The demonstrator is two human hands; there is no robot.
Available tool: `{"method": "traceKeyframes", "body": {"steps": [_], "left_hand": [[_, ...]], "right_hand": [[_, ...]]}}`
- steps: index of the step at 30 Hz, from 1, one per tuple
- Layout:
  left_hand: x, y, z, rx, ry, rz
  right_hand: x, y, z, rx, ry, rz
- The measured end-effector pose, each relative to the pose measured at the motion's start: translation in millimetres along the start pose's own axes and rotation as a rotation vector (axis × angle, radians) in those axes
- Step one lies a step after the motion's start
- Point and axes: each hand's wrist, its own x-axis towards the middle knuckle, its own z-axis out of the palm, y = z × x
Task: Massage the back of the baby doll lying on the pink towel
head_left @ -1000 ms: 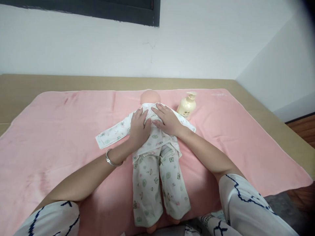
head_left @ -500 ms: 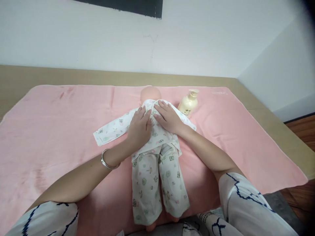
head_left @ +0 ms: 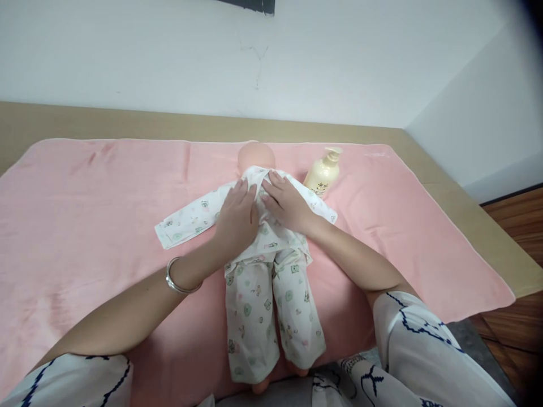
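A baby doll (head_left: 255, 156) lies on a pink mat, head at the far side and feet toward me. It wears a white printed top (head_left: 271, 234) and matching trousers (head_left: 250, 316); the sleeves spread out to both sides. My left hand (head_left: 237, 217) rests flat on the left part of the chest area, fingers stretched out. On the right part lies my right hand (head_left: 286, 203), also flat with its fingers extended. Neither hand grips anything. Just right of the doll's shoulder is a cream pump bottle (head_left: 323, 174). The doll's face does not show.
The pink mat (head_left: 93, 226) covers most of the wooden table (head_left: 169, 125). A white wall (head_left: 169, 62) stands behind the table. The table's right edge drops to a brown wooden surface (head_left: 515, 232). My lap is at the near edge.
The camera view has tilted and shifted slightly, so the scene sits a little higher and further left. Both hands stay on the doll's top, with hardly any movement against it.
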Motion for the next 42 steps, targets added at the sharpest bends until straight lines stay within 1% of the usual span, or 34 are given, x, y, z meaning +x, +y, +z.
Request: {"method": "traceKeyframes", "body": {"steps": [2,4,7,9,10,12,16,19,20,22,24,25,29,30,34,35,38,39,40,42], "left_hand": [[-2.4,2.9,-0.8,-0.020,-0.018,0.022],[2.7,-4.5,0.3,-0.050,-0.024,0.016],[14.8,-24.7,4.6,-0.091,-0.001,-0.038],[18.0,-33.0,7.7,-0.092,0.042,-0.055],[17.2,-33.8,9.0,-0.085,0.065,-0.051],[11.7,-29.2,10.6,-0.068,0.101,-0.034],[-1.0,-14.2,11.6,-0.074,0.132,-0.025],[-3.3,-13.7,13.4,-0.109,0.147,-0.024],[-3.3,-15.5,14.6,-0.129,0.153,-0.031],[-3.6,-20.0,17.5,-0.175,0.173,-0.060],[-4.8,-24.0,21.2,-0.218,0.209,-0.093],[-5.6,-25.5,23.0,-0.235,0.232,-0.103],[-7.7,-28.5,28.1,-0.283,0.293,-0.084],[-7.8,-28.6,28.5,-0.291,0.299,-0.074],[-7.0,-28.1,28.1,-0.311,0.333,-0.038],[-6.8,-28.0,28.1,-0.315,0.344,-0.028],[-6.7,-28.4,28.7,-0.323,0.363,-0.014],[-6.7,-28.6,28.9,-0.326,0.366,-0.015],[-6.8,-28.8,29.1,-0.328,0.368,-0.014],[-7.2,-28.9,29.2,-0.333,0.366,-0.012]], "right_hand": [[6.4,9.5,1.1,0.016,0.000,-0.034],[4.5,5.7,2.7,0.002,0.021,-0.020],[-11.6,-18.5,2.6,-0.021,0.042,0.051],[-22.4,-33.2,0.4,0.006,0.026,0.051],[-25.2,-36.8,-0.7,0.028,0.015,0.042],[-23.3,-34.4,-1.9,0.076,-0.001,0.028],[-2.0,-7.1,1.2,0.100,0.007,0.021],[5.0,4.2,2.0,0.097,0.026,0.021],[3.7,3.9,1.3,0.105,0.050,0.024],[-2.2,-0.5,-0.1,0.115,0.140,0.016],[-8.1,-6.2,0.2,0.097,0.223,-0.023],[-10.0,-8.5,1.2,0.078,0.229,-0.048],[-12.2,-12.4,4.6,0.024,0.101,-0.100],[-12.7,-13.0,3.9,0.024,0.099,-0.104],[-16.7,-17.3,0.3,0.026,0.235,-0.134],[-17.4,-18.6,1.1,0.019,0.235,-0.147],[-18.4,-21.6,6.1,0.011,0.147,-0.175],[-18.8,-22.0,7.1,0.018,0.141,-0.179],[-19.3,-22.0,7.2,0.029,0.164,-0.180],[-20.9,-21.0,5.9,0.045,0.267,-0.171]]}}
